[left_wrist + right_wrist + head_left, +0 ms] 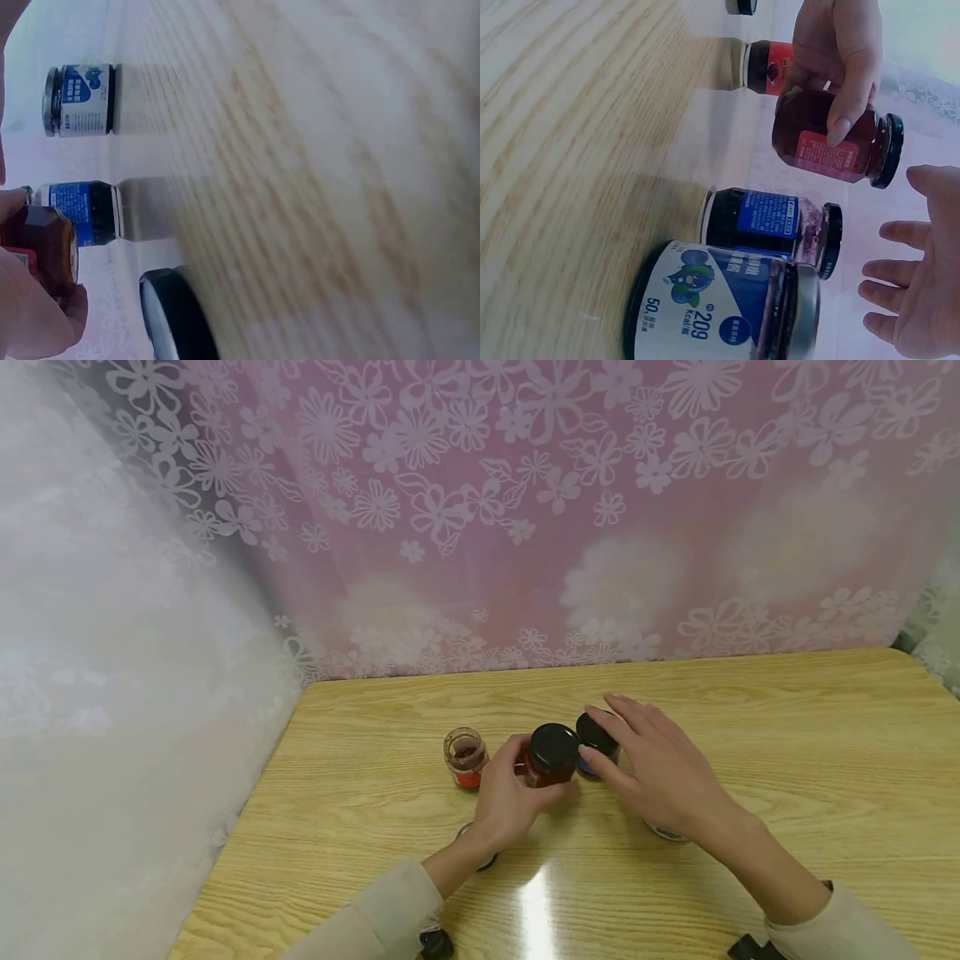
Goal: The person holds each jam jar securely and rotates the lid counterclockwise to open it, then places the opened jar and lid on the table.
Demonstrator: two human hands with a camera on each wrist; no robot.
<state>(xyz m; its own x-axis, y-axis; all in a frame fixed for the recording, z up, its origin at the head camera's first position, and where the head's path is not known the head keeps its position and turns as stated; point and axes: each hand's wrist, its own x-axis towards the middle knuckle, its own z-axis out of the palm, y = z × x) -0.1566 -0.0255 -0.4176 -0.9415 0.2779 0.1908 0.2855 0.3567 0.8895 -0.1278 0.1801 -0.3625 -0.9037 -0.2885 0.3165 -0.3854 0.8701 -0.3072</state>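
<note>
My left hand (504, 802) grips a dark red jam jar (553, 756) with a black lid and a red label. In the right wrist view that jam jar (802, 124) is tilted slightly and held off the table. Just to its right stands a blue-labelled jar (597, 735) of dark jam, its black lid on. My right hand (667, 768) hovers by these two jars, fingers extended and spread. The right wrist view shows that right hand (922, 277) holding nothing. A blueberry jar (697, 300) with a white and blue label is mostly hidden under it in the head view.
An uncapped jar (465, 760) with a red label and some dark jam inside stands left of my left hand. A loose black-rimmed lid (176, 315) lies on the wooden table (360, 793) beneath my left wrist. A pink floral curtain (480, 568) hangs behind the table.
</note>
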